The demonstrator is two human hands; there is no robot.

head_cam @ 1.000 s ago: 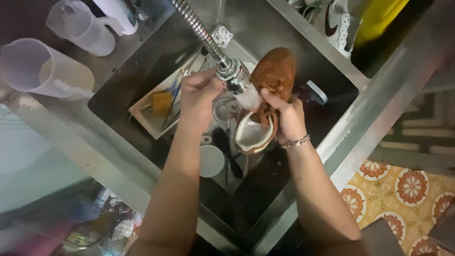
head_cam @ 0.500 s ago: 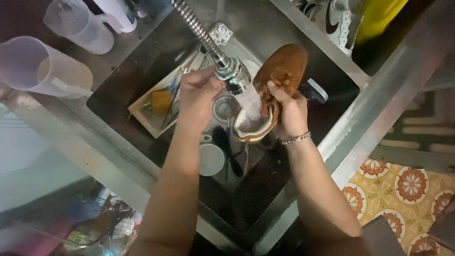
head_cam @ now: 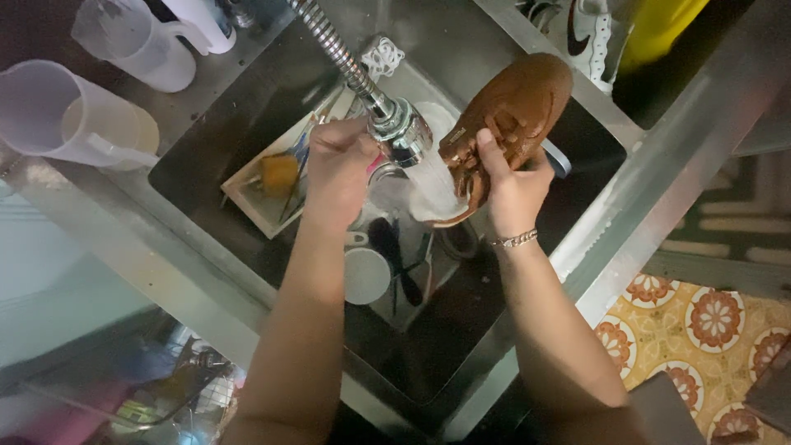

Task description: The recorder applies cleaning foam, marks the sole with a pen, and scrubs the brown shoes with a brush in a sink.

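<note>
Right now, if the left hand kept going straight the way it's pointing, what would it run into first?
The left hand points up and to the right in the head view, toward the metal spray head of the faucet. It seems to touch it already, so that comes first, though depth is hard to judge from above.

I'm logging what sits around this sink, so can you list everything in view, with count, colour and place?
shoe: one, brown, held over the sink under the running water
spray tap: one, silver, on a coiled hose, above the sink middle
sink: one, steel, centre
tray: one, pale, in the sink at left, with an orange item on it
cup: one, grey, on the sink floor
jugs: two, clear plastic, on the counter at upper left
sneaker: one, white and dark, top edge
floor tiles: patterned orange and cream, lower right
bracelet: one, silver, right wrist
left hand: grips the spray tap
right hand: holds the shoe
</note>
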